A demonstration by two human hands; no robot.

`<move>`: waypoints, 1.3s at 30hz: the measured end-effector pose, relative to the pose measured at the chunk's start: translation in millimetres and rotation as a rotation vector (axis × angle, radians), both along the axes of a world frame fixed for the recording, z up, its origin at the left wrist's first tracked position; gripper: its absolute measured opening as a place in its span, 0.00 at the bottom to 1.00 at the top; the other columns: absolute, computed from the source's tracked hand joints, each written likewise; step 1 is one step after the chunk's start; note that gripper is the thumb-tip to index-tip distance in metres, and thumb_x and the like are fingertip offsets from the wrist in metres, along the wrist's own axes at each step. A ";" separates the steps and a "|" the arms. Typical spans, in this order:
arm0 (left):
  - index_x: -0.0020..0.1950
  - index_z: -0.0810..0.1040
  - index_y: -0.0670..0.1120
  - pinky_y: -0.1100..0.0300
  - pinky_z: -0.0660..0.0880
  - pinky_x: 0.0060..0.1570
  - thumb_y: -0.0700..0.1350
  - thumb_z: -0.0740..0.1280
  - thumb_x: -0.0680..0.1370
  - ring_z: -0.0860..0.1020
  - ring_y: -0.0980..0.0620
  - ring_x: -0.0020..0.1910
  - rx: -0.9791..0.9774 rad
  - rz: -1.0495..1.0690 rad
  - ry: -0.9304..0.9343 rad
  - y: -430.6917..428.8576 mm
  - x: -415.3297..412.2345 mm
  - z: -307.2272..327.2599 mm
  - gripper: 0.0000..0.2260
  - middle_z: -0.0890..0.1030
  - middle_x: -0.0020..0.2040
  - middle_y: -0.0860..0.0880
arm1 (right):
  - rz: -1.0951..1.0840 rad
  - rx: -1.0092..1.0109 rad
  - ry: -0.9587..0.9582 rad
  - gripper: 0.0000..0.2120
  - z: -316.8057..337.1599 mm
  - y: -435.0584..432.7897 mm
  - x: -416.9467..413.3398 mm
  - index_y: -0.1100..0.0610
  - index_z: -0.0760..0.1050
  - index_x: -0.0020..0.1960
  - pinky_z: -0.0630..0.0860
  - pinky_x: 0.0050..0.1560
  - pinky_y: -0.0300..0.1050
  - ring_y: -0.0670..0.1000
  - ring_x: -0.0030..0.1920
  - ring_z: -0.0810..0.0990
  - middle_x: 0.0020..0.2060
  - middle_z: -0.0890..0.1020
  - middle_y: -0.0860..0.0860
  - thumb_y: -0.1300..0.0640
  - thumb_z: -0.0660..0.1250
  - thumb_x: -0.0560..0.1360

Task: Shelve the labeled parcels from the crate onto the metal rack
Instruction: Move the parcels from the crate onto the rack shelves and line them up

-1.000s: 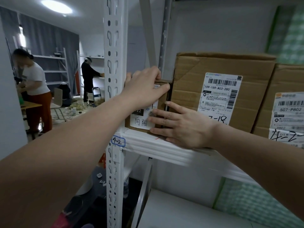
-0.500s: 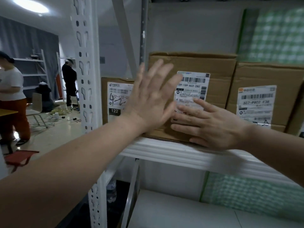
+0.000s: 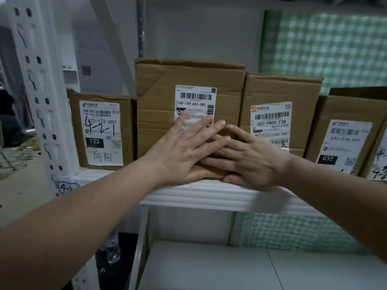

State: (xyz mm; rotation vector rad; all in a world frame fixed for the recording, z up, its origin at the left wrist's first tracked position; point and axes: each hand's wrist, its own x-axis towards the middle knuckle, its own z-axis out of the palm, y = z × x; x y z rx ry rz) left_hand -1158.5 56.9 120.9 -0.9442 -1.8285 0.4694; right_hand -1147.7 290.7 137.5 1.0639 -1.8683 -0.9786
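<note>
Head view showed four labeled parcels standing in a row on the metal rack shelf [image 3: 209, 197]. Left hand [image 3: 184, 151] and right hand [image 3: 249, 160] were both open, flat, gripping nothing, fingers overlapping on the front face of the parcel marked 159-159-A03-280 [image 3: 167, 84]. That parcel stood directly ahead at 12 o'clock, its long axis upright, between the 122 parcel [image 3: 102, 132] at 9 o'clock and the 507-P802 parcel [image 3: 280, 95] at 3 o'clock. Neither hand was nearer. Judgement: a straight push rearward would seat it.
</note>
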 end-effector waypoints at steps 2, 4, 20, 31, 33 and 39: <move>0.78 0.53 0.50 0.35 0.50 0.71 0.66 0.51 0.78 0.53 0.45 0.77 -0.004 0.019 -0.014 -1.7 -0.9 0.4 0.33 0.54 0.78 0.45 | 0.019 -0.003 -0.003 0.29 -0.3 0.9 -1.1 0.53 0.64 0.76 0.51 0.75 0.61 0.57 0.76 0.56 0.73 0.70 0.57 0.41 0.51 0.79; 0.78 0.52 0.50 0.35 0.50 0.71 0.66 0.50 0.78 0.52 0.44 0.77 -0.008 0.023 -0.026 -1.9 -1.0 1.2 0.33 0.53 0.78 0.45 | 0.033 -0.004 -0.009 0.29 -0.4 1.1 -1.1 0.53 0.63 0.76 0.51 0.75 0.61 0.57 0.76 0.56 0.73 0.70 0.57 0.41 0.51 0.80; 0.66 0.76 0.44 0.41 0.64 0.69 0.43 0.59 0.78 0.70 0.41 0.69 -0.154 -0.290 -0.114 135.8 34.4 9.1 0.17 0.73 0.69 0.43 | -0.303 -0.633 -0.139 0.09 13.5 130.2 91.3 0.56 0.79 0.44 0.78 0.28 0.49 0.58 0.38 0.81 0.35 0.81 0.51 0.53 0.63 0.75; 0.77 0.54 0.56 0.40 0.34 0.71 0.51 0.48 0.84 0.42 0.47 0.78 -0.312 0.029 -0.199 168.6 42.0 11.7 0.21 0.46 0.79 0.50 | -0.570 -0.574 -0.198 0.13 -1.5 162.1 90.5 0.49 0.74 0.63 0.64 0.37 0.41 0.49 0.57 0.76 0.53 0.78 0.45 0.49 0.59 0.81; 0.77 0.54 0.56 0.41 0.35 0.71 0.51 0.48 0.84 0.42 0.47 0.78 -0.310 0.051 -0.219 169.2 44.6 12.4 0.21 0.46 0.79 0.50 | -0.540 -0.568 -0.203 0.13 -2.6 164.4 88.8 0.49 0.73 0.63 0.64 0.38 0.40 0.49 0.58 0.76 0.53 0.78 0.46 0.49 0.58 0.81; 0.76 0.60 0.54 0.42 0.41 0.73 0.50 0.51 0.83 0.50 0.46 0.78 -0.272 0.061 -0.256 172.5 45.2 11.4 0.20 0.53 0.79 0.48 | -0.471 -0.583 -0.257 0.13 -7.0 173.2 89.2 0.49 0.74 0.62 0.67 0.38 0.41 0.49 0.56 0.76 0.52 0.78 0.46 0.48 0.59 0.80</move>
